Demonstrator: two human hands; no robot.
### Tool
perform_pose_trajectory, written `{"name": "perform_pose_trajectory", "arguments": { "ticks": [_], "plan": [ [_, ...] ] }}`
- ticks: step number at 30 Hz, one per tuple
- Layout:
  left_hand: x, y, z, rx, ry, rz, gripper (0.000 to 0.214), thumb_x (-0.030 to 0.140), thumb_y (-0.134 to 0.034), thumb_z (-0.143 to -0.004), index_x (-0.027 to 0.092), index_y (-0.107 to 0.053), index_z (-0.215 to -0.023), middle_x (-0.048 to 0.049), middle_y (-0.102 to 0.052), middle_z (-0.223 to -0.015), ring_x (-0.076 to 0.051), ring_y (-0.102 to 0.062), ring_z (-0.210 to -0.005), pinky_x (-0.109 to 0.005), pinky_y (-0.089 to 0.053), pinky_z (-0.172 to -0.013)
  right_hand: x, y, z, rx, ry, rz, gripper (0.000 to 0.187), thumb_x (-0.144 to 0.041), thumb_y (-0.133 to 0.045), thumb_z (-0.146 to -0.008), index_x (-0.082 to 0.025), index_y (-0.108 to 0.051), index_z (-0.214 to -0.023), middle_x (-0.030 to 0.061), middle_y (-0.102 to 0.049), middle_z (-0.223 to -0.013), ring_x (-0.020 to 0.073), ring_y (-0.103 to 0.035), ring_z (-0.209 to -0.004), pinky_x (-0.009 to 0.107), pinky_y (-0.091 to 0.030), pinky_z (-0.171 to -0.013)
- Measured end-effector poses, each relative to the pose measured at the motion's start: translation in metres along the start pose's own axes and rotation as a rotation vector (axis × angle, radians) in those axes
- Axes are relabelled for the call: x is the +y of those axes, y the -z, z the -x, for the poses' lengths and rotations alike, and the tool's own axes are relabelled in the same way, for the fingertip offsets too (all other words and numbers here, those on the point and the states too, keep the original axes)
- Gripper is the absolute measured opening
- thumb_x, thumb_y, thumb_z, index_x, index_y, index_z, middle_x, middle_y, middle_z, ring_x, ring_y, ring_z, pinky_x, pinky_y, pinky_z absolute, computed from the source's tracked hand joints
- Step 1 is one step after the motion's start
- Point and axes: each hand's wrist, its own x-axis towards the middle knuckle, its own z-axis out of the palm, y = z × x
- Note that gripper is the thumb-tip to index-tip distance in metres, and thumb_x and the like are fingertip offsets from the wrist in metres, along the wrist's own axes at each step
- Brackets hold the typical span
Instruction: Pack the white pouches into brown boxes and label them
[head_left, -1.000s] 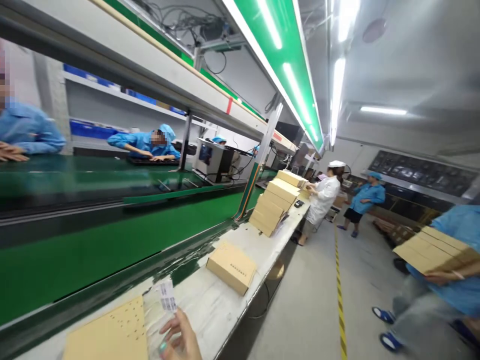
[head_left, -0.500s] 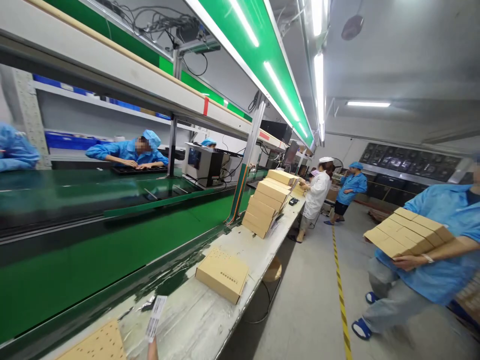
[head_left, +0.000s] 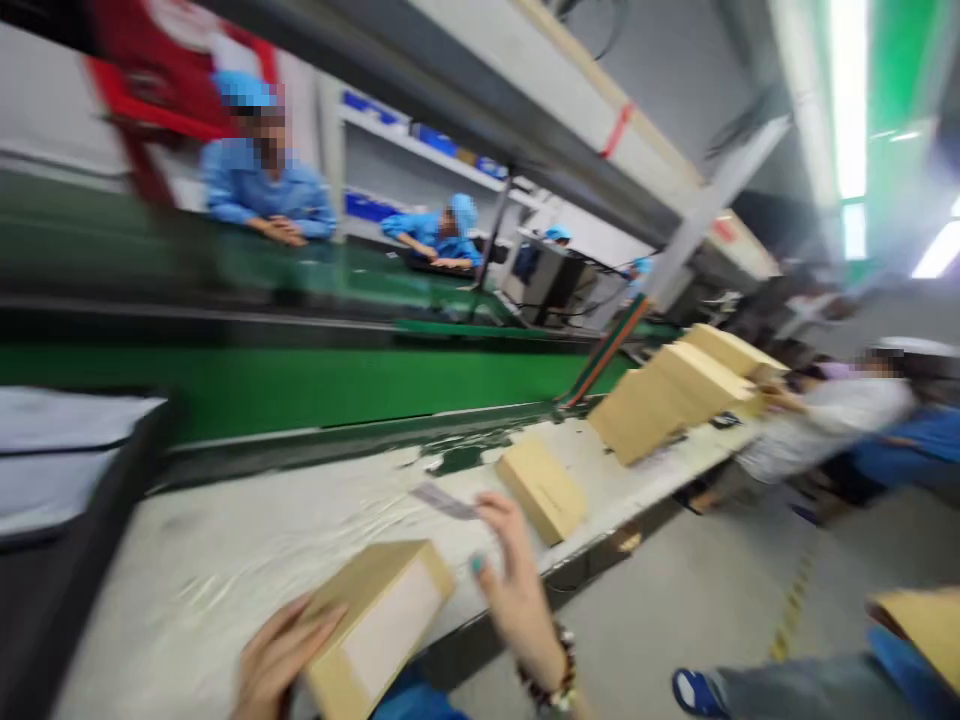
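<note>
My left hand (head_left: 289, 645) grips the near left part of a brown cardboard box (head_left: 375, 575), its fingers laid over the top. The box is tilted, and a white label panel (head_left: 394, 625) covers much of the side facing me. My right hand (head_left: 514, 575) is raised just right of the box, apart from it, with a beaded bracelet at the wrist. At its fingertips is a narrow printed label (head_left: 446, 500), blurred by motion. Beyond that hand, another closed cardboard box (head_left: 544, 490) lies on the workbench (head_left: 247, 540).
Stacked cardboard boxes (head_left: 667, 395) stand farther along the bench, beside a slanting metal post (head_left: 675, 250). A black tray (head_left: 142, 450) with pale sheets is at left. Co-workers in blue sit across the green line (head_left: 337, 385); a person in white (head_left: 847, 410) stands right.
The view has swung left and down. Both hands now show, the left one on a tilted box. The label has turned from upright to nearly level. The co-worker carrying boxes is mostly out of view.
</note>
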Motion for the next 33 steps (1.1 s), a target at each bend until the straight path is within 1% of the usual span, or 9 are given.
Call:
{"name": "perform_pose_trajectory", "arguments": {
  "ticks": [1, 3, 6, 9, 14, 17, 21, 27, 33],
  "plan": [
    [0.000, 0.014, 0.004, -0.003, 0.004, -0.010, 0.052, 0.031, -0.077, -0.072, 0.037, -0.059, -0.120, -0.0044, -0.071, -0.111, -0.035, -0.061, -0.119, -0.059, -0.059, -0.094, -0.002, 0.004, -0.008, 0.016, 0.006, -0.006, 0.032, -0.043, -0.058, -0.095, -0.025, -0.062, -0.121, 0.0103, -0.056, -0.135, 0.0274, -0.049, -0.129, 0.046, -0.036, -0.111],
    [0.001, 0.029, 0.005, -0.023, -0.026, 0.015, 0.056, 0.024, -0.079, -0.073, 0.029, -0.056, -0.124, -0.0071, -0.069, -0.114, -0.032, -0.063, -0.117, -0.062, -0.050, -0.105, -0.003, 0.006, -0.022, -0.021, -0.081, -0.075, 0.019, -0.038, -0.060, -0.095, -0.023, -0.063, -0.106, 0.0084, -0.064, -0.109, 0.0232, -0.059, -0.105, 0.037, -0.047, -0.094],
    [-0.001, 0.036, 0.002, -0.040, -0.057, 0.039, 0.065, 0.019, -0.082, -0.072, 0.023, -0.051, -0.129, -0.0090, -0.067, -0.119, -0.028, -0.065, -0.114, -0.062, -0.041, -0.113, -0.008, -0.006, -0.031, -0.277, -0.251, -0.174, 0.019, -0.040, -0.061, -0.094, -0.021, -0.061, -0.091, 0.0023, -0.059, -0.079, 0.0178, -0.056, -0.075, 0.028, -0.047, -0.068],
    [-0.004, 0.040, 0.004, -0.063, -0.051, 0.045, 0.067, 0.017, -0.082, -0.073, 0.021, -0.049, -0.132, -0.0101, -0.065, -0.122, -0.027, -0.063, -0.115, -0.061, -0.042, -0.113, -0.015, -0.024, -0.032, -0.447, -0.275, -0.091, 0.024, -0.042, -0.061, -0.094, -0.020, -0.062, -0.084, 0.0004, -0.055, -0.071, 0.0159, -0.049, -0.067, 0.027, -0.042, -0.062],
    [-0.003, 0.050, 0.009, -0.084, -0.001, 0.054, 0.066, 0.013, -0.078, -0.077, 0.019, -0.047, -0.135, -0.0122, -0.061, -0.126, -0.027, -0.058, -0.122, -0.057, -0.043, -0.113, -0.019, -0.036, -0.033, -0.405, -0.169, 0.121, 0.023, -0.040, -0.062, -0.093, -0.020, -0.064, -0.082, -0.0013, -0.050, -0.065, 0.0149, -0.044, -0.063, 0.027, -0.039, -0.059],
    [0.000, 0.054, 0.004, -0.038, -0.051, 0.062, 0.070, 0.007, -0.075, -0.078, 0.022, -0.042, -0.138, -0.0126, -0.056, -0.131, -0.028, -0.054, -0.127, -0.057, -0.045, -0.112, -0.016, -0.035, -0.031, -0.359, -0.193, 0.062, 0.022, -0.040, -0.064, -0.092, -0.019, -0.064, -0.084, 0.0004, -0.055, -0.067, 0.0155, -0.049, -0.062, 0.027, -0.042, -0.057],
    [0.002, 0.058, -0.003, -0.042, -0.170, 0.048, 0.066, -0.003, -0.070, -0.078, 0.027, -0.047, -0.131, -0.0100, -0.047, -0.138, -0.027, -0.051, -0.129, -0.058, -0.046, -0.111, -0.015, -0.041, -0.032, -0.396, -0.245, -0.023, 0.020, -0.038, -0.066, -0.091, -0.019, -0.064, -0.086, 0.0018, -0.057, -0.070, 0.0156, -0.051, -0.064, 0.027, -0.042, -0.056],
    [-0.001, 0.063, -0.003, -0.080, -0.129, 0.041, 0.047, 0.000, -0.069, -0.081, 0.025, -0.057, -0.119, -0.0104, -0.043, -0.140, -0.029, -0.049, -0.132, -0.058, -0.047, -0.110, -0.020, -0.057, -0.042, -0.445, -0.213, 0.032, 0.021, -0.038, -0.067, -0.091, -0.019, -0.064, -0.083, -0.0002, -0.053, -0.065, 0.0140, -0.045, -0.061, 0.027, -0.038, -0.055],
    [0.000, 0.065, -0.004, -0.107, -0.143, 0.048, 0.048, -0.003, -0.067, -0.081, 0.024, -0.058, -0.119, -0.0109, -0.042, -0.141, -0.031, -0.048, -0.133, -0.057, -0.049, -0.109, -0.018, -0.060, -0.043, -0.479, -0.251, 0.048, 0.020, -0.038, -0.067, -0.091, -0.019, -0.066, -0.086, 0.0008, -0.055, -0.068, 0.0143, -0.046, -0.061, 0.027, -0.039, -0.055]
  ]
}}
